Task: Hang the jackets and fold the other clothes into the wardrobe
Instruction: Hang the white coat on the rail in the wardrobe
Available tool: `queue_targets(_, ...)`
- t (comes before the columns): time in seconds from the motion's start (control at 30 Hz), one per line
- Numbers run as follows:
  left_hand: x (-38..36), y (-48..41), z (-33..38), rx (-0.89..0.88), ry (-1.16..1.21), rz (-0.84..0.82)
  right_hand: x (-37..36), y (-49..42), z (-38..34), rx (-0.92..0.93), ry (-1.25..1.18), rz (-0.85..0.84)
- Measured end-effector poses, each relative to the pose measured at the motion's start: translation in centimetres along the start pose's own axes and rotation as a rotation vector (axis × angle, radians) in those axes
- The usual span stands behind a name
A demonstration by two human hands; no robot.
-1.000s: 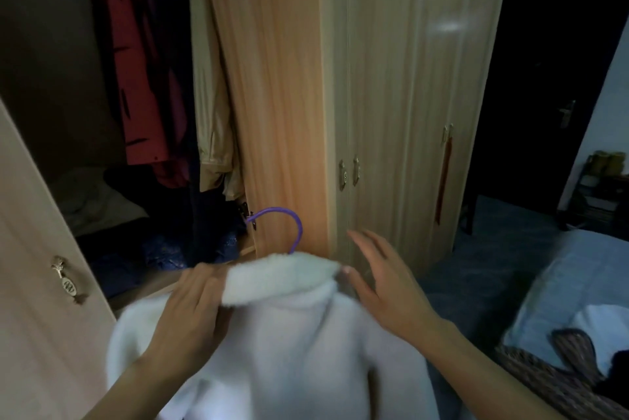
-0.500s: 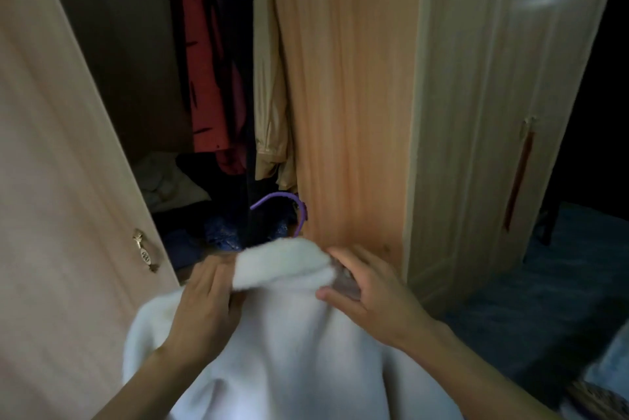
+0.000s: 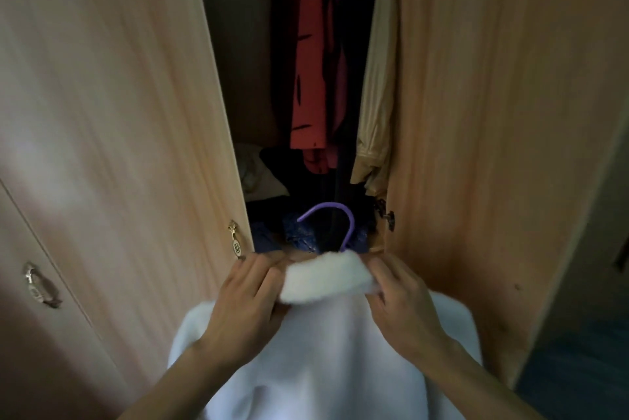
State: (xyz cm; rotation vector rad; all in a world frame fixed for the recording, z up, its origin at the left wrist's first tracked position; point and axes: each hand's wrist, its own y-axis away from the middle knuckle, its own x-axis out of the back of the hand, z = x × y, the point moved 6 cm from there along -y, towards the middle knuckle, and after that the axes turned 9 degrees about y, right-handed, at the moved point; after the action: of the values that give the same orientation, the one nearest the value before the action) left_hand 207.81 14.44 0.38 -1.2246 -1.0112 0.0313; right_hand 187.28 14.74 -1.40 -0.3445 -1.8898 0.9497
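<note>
A white fleece jacket hangs on a purple hanger, whose hook sticks up above the folded collar. My left hand grips the collar's left end and my right hand grips its right end. I hold the jacket in front of the open wardrobe. Inside hang a red garment with black marks, dark clothes and a beige jacket. The rail is out of view.
The wardrobe's left door stands open close on my left, with a brass handle. The right door stands open on my right. Blue and dark clothes lie piled on the wardrobe floor, with pale cloth behind.
I have turned left and moved closer, so the wardrobe opening is now straight ahead. My right hand went from hovering open to gripping the collar's right end.
</note>
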Motion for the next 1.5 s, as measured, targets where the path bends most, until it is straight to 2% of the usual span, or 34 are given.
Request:
queue_targets(0.2, 2.4, 0.0, -7.4, 0.036, -0.048, -0.206, -4.6, -4.2, -1.8, -0.019, 0.048, -0.062)
queue_targets(0.37, 2.6, -2.5, -14.1, 0.19, -0.306, -0.302, -7.4, -6.5, -1.6, -0.092, 0.106, -0.078)
queue_targets(0.5, -0.5, -4.5, -18.4, 0.279, -0.411, -0.457, -8.7, -8.1, -1.1, -0.123, 0.121, -0.085)
queue_targets(0.6, -2.2, -5.9, -20.6, 0.263, -0.469, -0.456, -9.6, -9.6, 0.0, -0.142, 0.103, -0.082)
queue_targets(0.7, -4.0, -7.5, -21.9, 0.167, -0.562, -0.52, -10.8, -11.0, 1.4, -0.144, 0.075, -0.083)
queue_targets(0.8, -5.7, -8.4, -22.6, 0.081, -0.662, -0.602, -12.1, -12.2, 3.5, -0.158, 0.054, -0.086)
queue_targets(1.1, -7.1, -9.1, -22.5, 0.119, -0.76, -0.717, -14.7, -14.8, 8.1, -0.049, -0.152, -0.073)
queue_targets(1.27, -5.6, -8.9, -19.2, 0.24, -0.787, -0.676, -15.1, -13.5, 8.0, -0.001, -0.226, -0.113)
queue_targets(1.37, -4.6, -8.2, -16.9, 0.255, -0.786, -0.734, -14.4, -13.6, 7.3, 0.041, -0.246, -0.104)
queue_targets(1.5, -1.5, -6.5, -13.2, 0.231, -0.771, -0.729, -13.2, -12.8, 5.2, 0.105, -0.283, -0.071)
